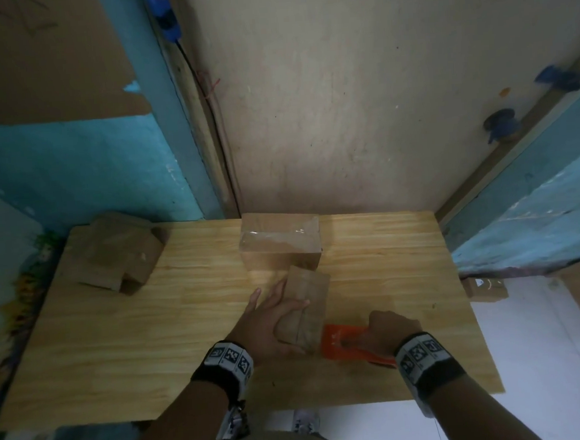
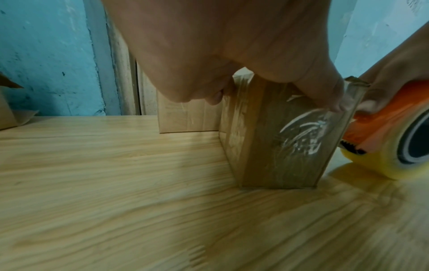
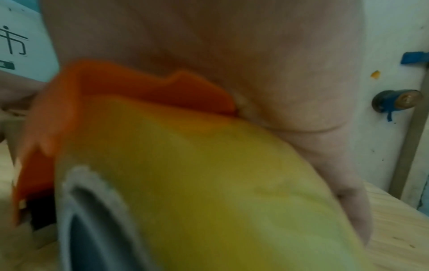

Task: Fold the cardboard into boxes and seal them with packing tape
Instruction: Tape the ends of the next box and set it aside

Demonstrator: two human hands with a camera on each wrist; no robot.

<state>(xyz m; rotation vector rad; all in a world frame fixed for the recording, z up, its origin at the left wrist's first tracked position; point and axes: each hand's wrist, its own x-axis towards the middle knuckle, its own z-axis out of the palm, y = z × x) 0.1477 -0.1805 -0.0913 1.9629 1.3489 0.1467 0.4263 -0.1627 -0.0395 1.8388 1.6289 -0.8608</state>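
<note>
A small cardboard box [image 1: 310, 304] stands on the wooden table [image 1: 152, 332] near its front middle. My left hand [image 1: 272, 324] grips it from the left, thumb over the top and fingers along its far side. In the left wrist view the box [image 2: 278, 143] shows wrinkled clear tape on its near face. My right hand [image 1: 392, 329] holds an orange tape dispenser [image 1: 345, 344] right against the box's right side. Its yellowish tape roll [image 3: 197, 183] fills the blurred right wrist view, and the dispenser [image 2: 390, 124] sits at the box's edge in the left wrist view.
A taped box [image 1: 280, 243] stands behind the held one, at the table's back edge. Flat and half-folded cardboard [image 1: 112, 256] lies at the back left corner. More small boxes [image 1: 485, 288] sit on the floor to the right. A wall and door close off the back.
</note>
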